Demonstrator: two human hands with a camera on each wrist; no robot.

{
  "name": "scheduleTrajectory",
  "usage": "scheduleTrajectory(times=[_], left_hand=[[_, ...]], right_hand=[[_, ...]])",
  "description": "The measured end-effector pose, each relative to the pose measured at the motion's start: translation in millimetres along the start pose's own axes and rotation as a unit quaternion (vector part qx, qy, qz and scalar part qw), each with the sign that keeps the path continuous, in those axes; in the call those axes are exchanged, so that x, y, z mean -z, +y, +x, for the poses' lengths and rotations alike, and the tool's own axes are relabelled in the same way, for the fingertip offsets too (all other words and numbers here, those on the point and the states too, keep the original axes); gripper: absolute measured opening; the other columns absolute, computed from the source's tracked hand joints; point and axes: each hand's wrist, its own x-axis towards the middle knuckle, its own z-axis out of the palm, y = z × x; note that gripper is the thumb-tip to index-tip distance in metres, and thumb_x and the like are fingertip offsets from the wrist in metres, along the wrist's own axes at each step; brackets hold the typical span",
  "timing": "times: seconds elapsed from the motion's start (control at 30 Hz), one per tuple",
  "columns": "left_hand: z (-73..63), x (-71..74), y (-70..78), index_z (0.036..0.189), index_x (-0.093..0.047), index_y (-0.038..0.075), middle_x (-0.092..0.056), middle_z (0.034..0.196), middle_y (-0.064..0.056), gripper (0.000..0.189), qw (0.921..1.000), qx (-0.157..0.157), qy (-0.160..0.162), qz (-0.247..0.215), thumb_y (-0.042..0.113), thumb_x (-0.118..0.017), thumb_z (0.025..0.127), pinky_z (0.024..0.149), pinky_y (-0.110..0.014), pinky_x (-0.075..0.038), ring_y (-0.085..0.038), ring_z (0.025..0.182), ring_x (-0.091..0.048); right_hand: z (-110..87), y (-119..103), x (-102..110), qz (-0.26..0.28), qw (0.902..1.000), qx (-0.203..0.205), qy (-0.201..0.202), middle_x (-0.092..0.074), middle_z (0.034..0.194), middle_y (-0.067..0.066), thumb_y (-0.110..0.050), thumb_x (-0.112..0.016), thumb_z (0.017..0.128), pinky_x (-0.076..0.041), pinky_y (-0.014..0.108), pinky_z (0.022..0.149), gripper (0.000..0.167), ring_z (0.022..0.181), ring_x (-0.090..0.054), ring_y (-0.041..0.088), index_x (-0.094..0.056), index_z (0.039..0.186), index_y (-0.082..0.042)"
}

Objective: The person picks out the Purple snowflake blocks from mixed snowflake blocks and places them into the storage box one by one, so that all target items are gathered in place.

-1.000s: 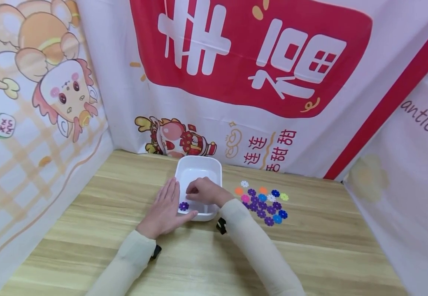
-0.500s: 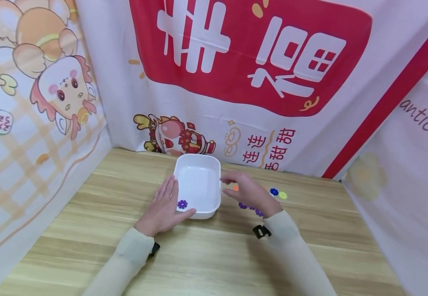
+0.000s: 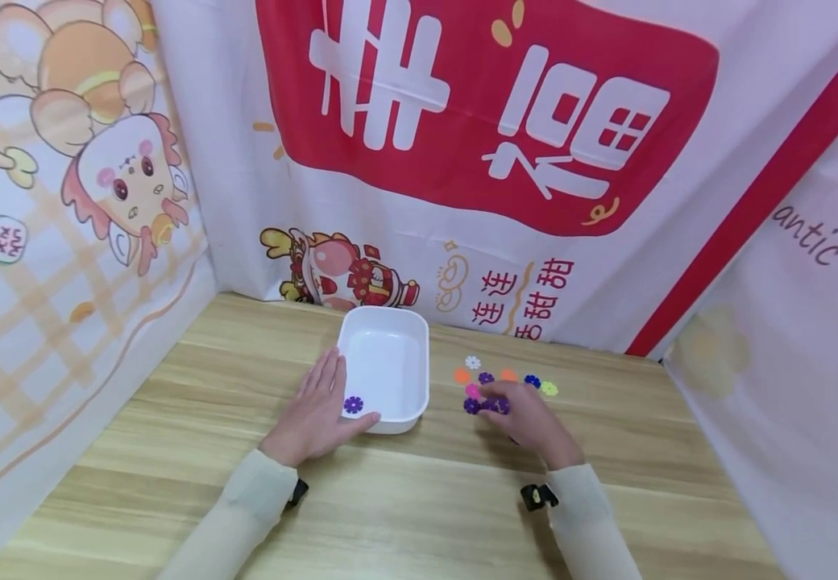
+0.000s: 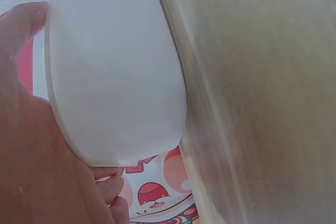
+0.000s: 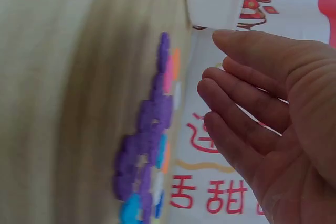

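Observation:
A white rectangular tub [image 3: 384, 362] stands on the table, with one purple flower-shaped plastic disc [image 3: 353, 404] in its near left corner. My left hand [image 3: 313, 415] rests against the tub's left and near rim, fingers straight and thumb along the near edge. To the right of the tub lies a pile of flower-shaped discs [image 3: 472, 406] in purple, pink, orange, white, blue and yellow. Over that pile hovers my right hand [image 3: 531, 419], its fingers loosely bent and nothing between them in the right wrist view. The hand hides part of the pile in the head view.
The wooden table [image 3: 404, 499] meets a printed cloth wall [image 3: 390, 193] just behind the tub. Another printed cloth [image 3: 85, 266] closes off the left side, and a pale cloth [image 3: 774, 387] the right.
My right hand has left the inside of the tub, crossed its right rim and come over the disc pile. My left hand has stayed at the tub.

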Motion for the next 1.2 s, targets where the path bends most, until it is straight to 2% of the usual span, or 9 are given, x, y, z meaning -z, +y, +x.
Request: scheduleTrajectory(times=[0.13, 0.33, 0.5, 0.73, 0.9, 1.03, 1.2], left_hand=[[-0.1, -0.9, -1.1, 0.166, -0.008, -0.007, 0.001, 0.178, -0.024, 0.122, 1.0000, -0.001, 0.001, 0.000, 0.082, -0.050, 0.094, 0.135, -0.059, -0.011, -0.043, 0.166, -0.003], [-0.1, -1.7, 0.3, 0.166, -0.008, -0.006, 0.001, 0.177, -0.024, 0.121, 1.0000, -0.002, -0.001, -0.002, 0.081, -0.050, 0.094, 0.135, -0.059, -0.012, -0.043, 0.166, -0.003], [-0.7, -2.3, 1.5, 0.166, -0.008, -0.008, 0.000, 0.177, -0.025, 0.119, 1.0000, -0.007, 0.001, -0.005, 0.077, -0.053, 0.095, 0.135, -0.061, -0.013, -0.043, 0.166, -0.002], [0.6, -1.0, 4.1, 0.166, -0.007, -0.006, 0.003, 0.178, -0.023, 0.120, 0.9999, -0.004, -0.003, -0.014, 0.078, -0.054, 0.095, 0.135, -0.059, -0.011, -0.042, 0.166, -0.002], [0.3, 0.3, 2.5, 0.166, -0.009, -0.008, 0.001, 0.177, -0.024, 0.121, 0.9999, -0.011, 0.003, -0.008, 0.080, -0.051, 0.095, 0.135, -0.059, -0.011, -0.043, 0.166, -0.003], [-0.2, 1.0, 1.1, 0.166, -0.009, -0.008, 0.001, 0.177, -0.024, 0.121, 0.9999, -0.012, 0.003, -0.006, 0.080, -0.051, 0.095, 0.135, -0.059, -0.012, -0.043, 0.166, -0.004], [-0.9, 0.7, -1.0, 0.166, -0.008, -0.007, 0.002, 0.177, -0.024, 0.121, 1.0000, -0.008, -0.001, -0.003, 0.081, -0.049, 0.094, 0.135, -0.059, -0.011, -0.043, 0.166, -0.003]], right_hand=[[3.4, 6, -11, -0.007, 0.9999, -0.011, 0.003, -0.077, 0.123, 0.009, -0.019, -0.083, 0.092, -0.062, 0.043, 0.100, 0.037, 0.114, -0.073, 0.025, -0.075, 0.127, -0.008], [17.4, 6, -17, -0.044, 0.9988, -0.021, 0.001, -0.078, 0.105, 0.001, -0.017, -0.085, 0.091, -0.064, 0.038, 0.092, 0.026, 0.096, -0.071, 0.013, -0.078, 0.115, -0.011], [27.5, 3, -19, -0.052, 0.9978, -0.039, -0.010, -0.075, 0.095, -0.002, -0.017, -0.087, 0.089, -0.063, 0.036, 0.087, 0.018, 0.086, -0.065, 0.011, -0.078, 0.105, -0.012], [35.5, 0, -22, -0.058, 0.9966, -0.058, -0.008, -0.074, 0.095, -0.001, -0.017, -0.087, 0.089, -0.063, 0.036, 0.086, 0.017, 0.085, -0.064, 0.011, -0.077, 0.102, -0.011], [41.2, 1, -22, -0.026, 0.9970, -0.073, -0.006, -0.074, 0.094, 0.001, -0.015, -0.088, 0.087, -0.063, 0.035, 0.084, 0.020, 0.085, -0.065, 0.013, -0.077, 0.101, -0.009], [45.9, 2, -18, -0.018, 0.9983, -0.055, -0.009, -0.073, 0.088, -0.001, -0.012, -0.088, 0.086, -0.060, 0.029, 0.077, 0.015, 0.080, -0.064, 0.010, -0.076, 0.094, -0.010], [48.3, -4, -5, -0.011, 0.9994, -0.017, -0.030, -0.072, 0.082, -0.004, -0.012, -0.082, 0.093, -0.056, 0.023, 0.068, 0.011, 0.073, -0.062, 0.007, -0.072, 0.087, -0.013]])
